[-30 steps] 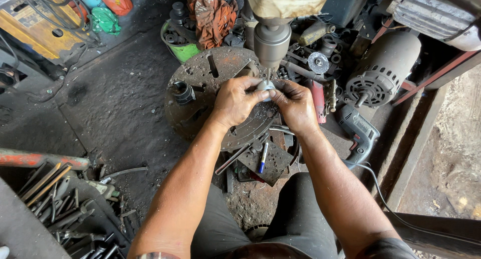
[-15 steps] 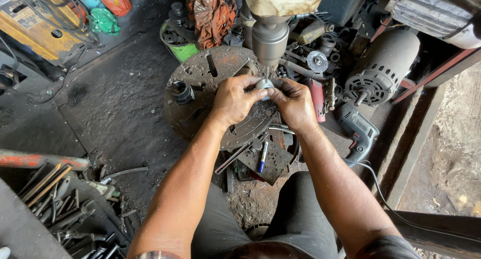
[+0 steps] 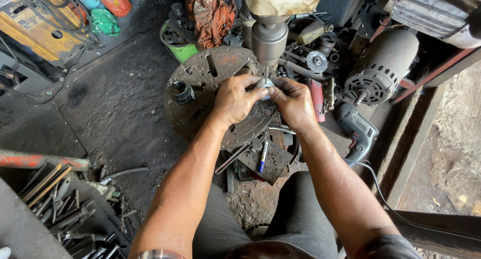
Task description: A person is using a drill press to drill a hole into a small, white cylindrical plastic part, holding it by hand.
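Observation:
My left hand [image 3: 236, 97] and my right hand [image 3: 293, 102] meet over a round, rusty drill-press table [image 3: 200, 83]. Between the fingertips of both hands sits a small shiny metal piece [image 3: 265, 83], mostly covered by my fingers. It lies directly below the drill bit of the grey drill chuck [image 3: 269, 41], which hangs just above it. Both hands pinch the piece from either side.
A small black cylinder [image 3: 183, 92] stands on the table's left part. A blue pen [image 3: 262, 157] and metal strips lie on a plate below. An electric motor [image 3: 378, 73] and hand drill [image 3: 356, 130] lie right. Loose tools [image 3: 55, 204] fill the lower left; a green tub [image 3: 180, 43] sits behind.
Both hands stay on the small metal piece under the chuck; only slight finger shifts show.

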